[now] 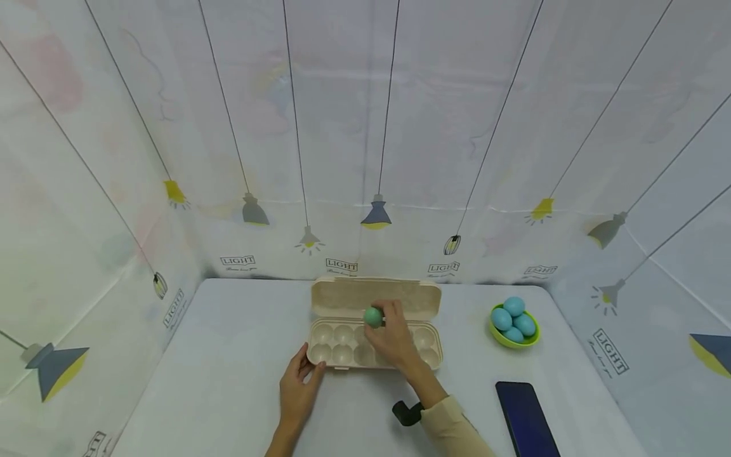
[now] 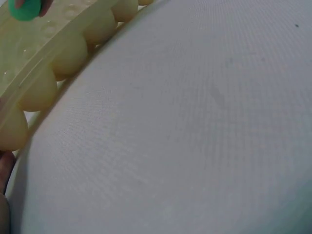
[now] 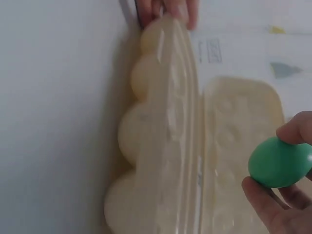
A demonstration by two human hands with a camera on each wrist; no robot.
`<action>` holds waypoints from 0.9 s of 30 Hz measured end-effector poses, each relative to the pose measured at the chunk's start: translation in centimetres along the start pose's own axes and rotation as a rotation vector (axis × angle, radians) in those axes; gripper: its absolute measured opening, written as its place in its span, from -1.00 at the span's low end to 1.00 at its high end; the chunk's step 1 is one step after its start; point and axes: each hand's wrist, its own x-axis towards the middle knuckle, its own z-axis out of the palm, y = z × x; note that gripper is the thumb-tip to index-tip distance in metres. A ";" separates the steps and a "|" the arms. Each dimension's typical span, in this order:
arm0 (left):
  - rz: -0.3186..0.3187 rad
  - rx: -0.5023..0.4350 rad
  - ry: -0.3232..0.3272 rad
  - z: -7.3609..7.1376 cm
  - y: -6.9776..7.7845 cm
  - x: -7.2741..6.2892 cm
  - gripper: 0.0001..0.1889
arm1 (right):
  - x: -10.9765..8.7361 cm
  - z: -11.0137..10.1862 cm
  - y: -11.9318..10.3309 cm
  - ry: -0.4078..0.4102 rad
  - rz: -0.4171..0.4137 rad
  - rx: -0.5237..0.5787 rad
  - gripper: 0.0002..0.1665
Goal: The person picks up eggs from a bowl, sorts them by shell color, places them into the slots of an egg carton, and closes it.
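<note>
An egg carton [image 1: 337,367] of beige plastic lies with its lid [image 1: 371,298] raised at the back; the cups that show hold nothing. My left hand [image 1: 299,387] grips its left end, thumb at the front corner and fingers along the side; in the right wrist view those fingers [image 3: 180,9] show at the far end. Above the carton, my right hand [image 1: 395,339] pinches a green egg [image 3: 278,162] between thumb and fingertips, and the forearm hides some of the cups. The left wrist view catches the egg [image 2: 24,9] at its top edge.
To the right stands a lime-green bowl [image 1: 510,343] with several blue eggs [image 1: 514,306] in it. A dark phone [image 1: 528,419] lies nearer the front right. Beside my right sleeve is a small black object [image 1: 407,414]. A wall with printed lamps rises behind the table.
</note>
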 end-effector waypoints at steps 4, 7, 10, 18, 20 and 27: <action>-0.001 -0.007 0.007 -0.1 -0.2 0.0 -0.31 | 0.5 2.6 -1.2 -0.117 -0.038 -0.023 -0.47; 0.013 -0.021 0.003 -0.1 -0.3 0.0 -0.32 | 0.7 4.2 -2.0 -0.180 -0.042 -0.031 -0.46; 0.017 -0.047 -0.003 -0.1 -0.4 0.0 -0.32 | 0.8 5.7 -2.4 -0.214 -0.024 -0.046 -0.46; -0.047 -0.046 -0.026 0.2 -0.5 0.3 -0.30 | 1.1 8.1 -2.1 -0.288 0.024 -0.141 -0.50; -0.035 -0.034 -0.016 0.2 -0.7 0.3 -0.30 | 1.0 8.6 -1.9 -0.306 0.023 -0.160 -0.50; -0.052 0.017 0.006 -0.1 -0.9 0.1 -0.31 | 0.4 10.0 -1.0 -0.300 -0.029 -0.226 -0.50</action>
